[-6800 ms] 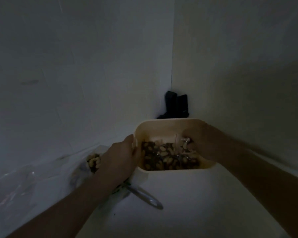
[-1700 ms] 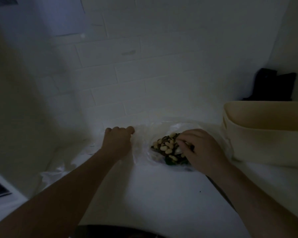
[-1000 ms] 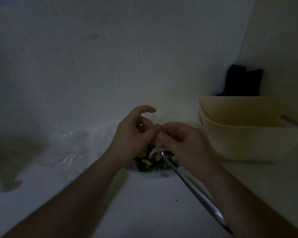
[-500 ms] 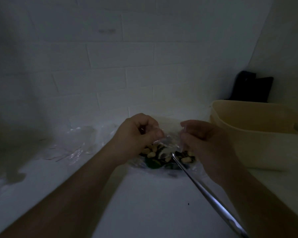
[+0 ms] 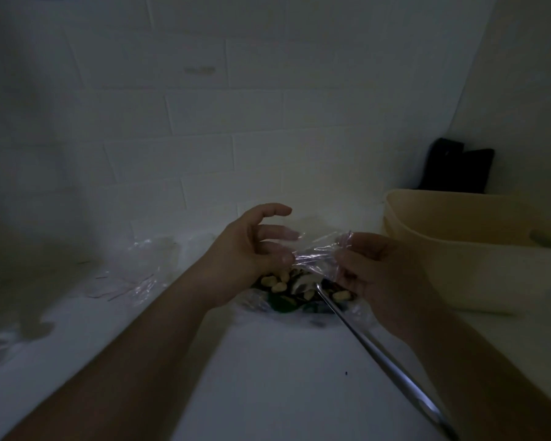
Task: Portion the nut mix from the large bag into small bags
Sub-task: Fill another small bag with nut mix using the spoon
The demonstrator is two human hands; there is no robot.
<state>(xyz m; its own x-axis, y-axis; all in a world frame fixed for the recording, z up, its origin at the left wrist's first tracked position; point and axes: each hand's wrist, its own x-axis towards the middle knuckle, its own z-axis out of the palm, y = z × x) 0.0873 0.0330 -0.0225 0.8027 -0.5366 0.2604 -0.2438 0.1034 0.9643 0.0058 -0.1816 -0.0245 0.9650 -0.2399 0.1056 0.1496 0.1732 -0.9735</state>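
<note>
Right hand: we find the right hand pinching the gathered top of the small bag between thumb and curled fingers.
Left hand: the left hand meets the same plastic with its lower fingertips; the upper fingers are spread and lifted clear. We cannot tell whether it pinches the film or only touches it.
Small bag: it sits on the counter between the two hands, its mouth drawn into a stretched strip from one hand to the other.
Nut mix: we see the nut mix lying in the belly of the bag, below the strip.
Spoon: a metal spoon has its bowl among the nuts and its handle running out toward the viewer; whether the bowl is inside the film we cannot tell.
Step in hand: we judge this to be the closing of a filled bag.
Advice: we would take the spoon out first, keep the right pinch firm, and bring the left fingers down along the mouth so no nut sits in the seam.
Risk: thin film, likely to slip or tear if pulled hard sideways.
Surroundings: a beige tub stands just right of the right hand; loose clear plastic lies at left against the tiled wall.
</note>
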